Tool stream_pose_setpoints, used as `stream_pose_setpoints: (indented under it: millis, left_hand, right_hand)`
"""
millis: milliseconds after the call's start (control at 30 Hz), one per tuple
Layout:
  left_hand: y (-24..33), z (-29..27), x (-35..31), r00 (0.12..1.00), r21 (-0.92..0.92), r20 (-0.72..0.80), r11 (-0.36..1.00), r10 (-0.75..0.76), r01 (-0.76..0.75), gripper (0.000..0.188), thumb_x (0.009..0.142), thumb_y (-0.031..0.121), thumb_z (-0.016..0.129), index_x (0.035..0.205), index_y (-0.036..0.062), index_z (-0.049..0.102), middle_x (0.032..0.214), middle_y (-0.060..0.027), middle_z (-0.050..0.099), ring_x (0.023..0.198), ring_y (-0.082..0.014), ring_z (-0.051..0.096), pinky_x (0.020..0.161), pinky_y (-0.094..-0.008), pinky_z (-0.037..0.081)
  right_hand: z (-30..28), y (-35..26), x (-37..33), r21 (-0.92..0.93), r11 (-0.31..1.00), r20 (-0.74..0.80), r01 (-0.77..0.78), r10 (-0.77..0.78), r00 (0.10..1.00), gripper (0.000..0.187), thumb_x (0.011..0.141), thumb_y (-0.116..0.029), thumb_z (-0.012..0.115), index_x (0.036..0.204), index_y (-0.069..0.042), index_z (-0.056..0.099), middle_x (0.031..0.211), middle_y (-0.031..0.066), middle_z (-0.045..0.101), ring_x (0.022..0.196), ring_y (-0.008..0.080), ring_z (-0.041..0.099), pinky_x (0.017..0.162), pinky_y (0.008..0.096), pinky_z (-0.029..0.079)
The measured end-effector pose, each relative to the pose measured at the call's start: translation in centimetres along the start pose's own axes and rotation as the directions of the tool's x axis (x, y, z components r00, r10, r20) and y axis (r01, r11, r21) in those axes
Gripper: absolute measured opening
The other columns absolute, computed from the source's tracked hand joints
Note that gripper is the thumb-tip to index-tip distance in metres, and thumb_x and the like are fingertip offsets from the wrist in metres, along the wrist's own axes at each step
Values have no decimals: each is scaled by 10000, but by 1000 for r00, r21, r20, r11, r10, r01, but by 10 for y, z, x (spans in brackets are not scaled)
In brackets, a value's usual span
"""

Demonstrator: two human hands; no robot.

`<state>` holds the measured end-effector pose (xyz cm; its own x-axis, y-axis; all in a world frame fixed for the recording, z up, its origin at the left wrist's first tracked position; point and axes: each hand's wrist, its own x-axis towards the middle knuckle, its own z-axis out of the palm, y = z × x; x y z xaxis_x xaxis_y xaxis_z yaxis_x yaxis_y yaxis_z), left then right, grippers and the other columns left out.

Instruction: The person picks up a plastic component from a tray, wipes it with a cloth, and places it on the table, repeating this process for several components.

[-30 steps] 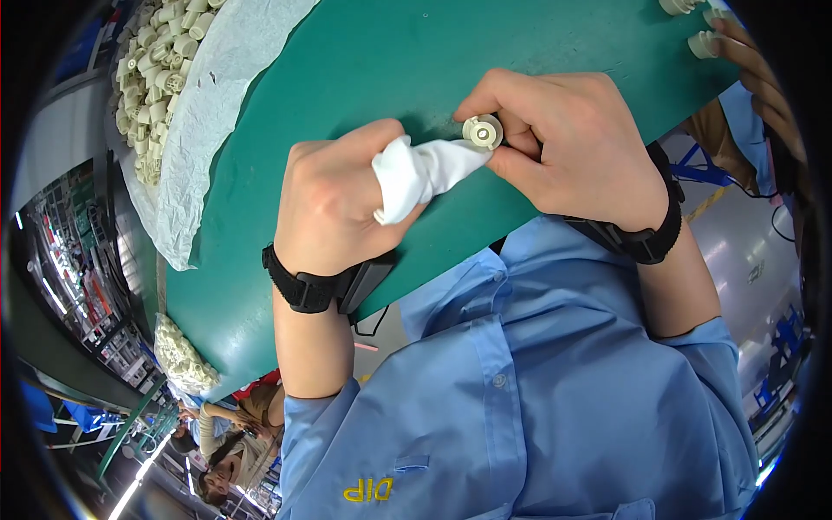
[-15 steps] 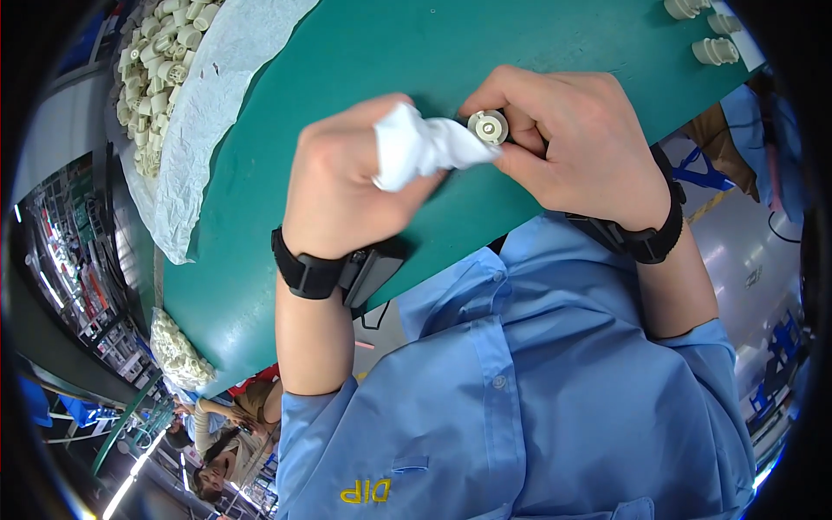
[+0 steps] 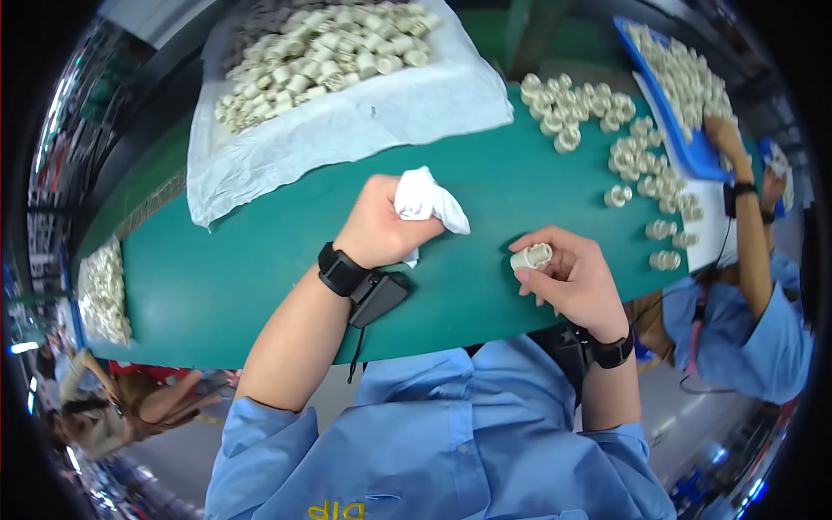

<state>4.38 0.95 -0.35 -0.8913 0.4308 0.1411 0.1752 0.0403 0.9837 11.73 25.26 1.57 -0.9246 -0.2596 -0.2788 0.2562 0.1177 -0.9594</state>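
Observation:
My left hand (image 3: 381, 224) is closed round a crumpled white cloth (image 3: 426, 202), whose end hangs loose past the thumb. To its right, my right hand (image 3: 568, 276) pinches a cream plastic fitting (image 3: 531, 257) between thumb and fingers, just above the green table (image 3: 312, 277). The fitting is tilted, its slotted end toward the right. Cloth and fitting are apart. Both wrists wear black bands.
A heap of cream fittings (image 3: 329, 56) lies on white sheeting (image 3: 286, 169) at the back left. Several loose fittings (image 3: 637, 156) stand at the back right. Beyond, a co-worker's hand (image 3: 724, 139) reaches to a blue tray (image 3: 693, 160) of fittings. A bag of pale parts (image 3: 104, 295) sits far left.
My hands have moved apart; the cloth has come away from the fitting. My right hand has drawn the fitting to the right. The head view has shifted, showing more of the table's right side.

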Motion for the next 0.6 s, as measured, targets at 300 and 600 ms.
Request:
stream_pose_setpoints:
  millis: [300, 600]
  left_hand:
    - [10, -2, 1, 980, 22, 53, 982, -191, 190, 121, 730, 31, 625, 837, 38, 680, 693, -8, 634, 607, -62, 561, 538, -240, 437]
    - [-2, -3, 0, 999, 12, -21, 1000, -27, 27, 133, 727, 43, 622, 845, 48, 683, 703, -29, 649, 598, -80, 574, 551, -248, 453]
  right_hand:
    - [-3, -94, 85, 510, 857, 338, -71, -124, 933, 732, 934, -579, 282, 1363, 14, 286, 1316, 254, 458, 1064, 322, 598, 640, 350, 555]
    - [29, -136, 106, 743, 615, 239, 264, -613, 753, 867, 891, -664, 293, 1454, -53, 45, 1363, 194, 386, 1110, 360, 518, 857, 521, 430]
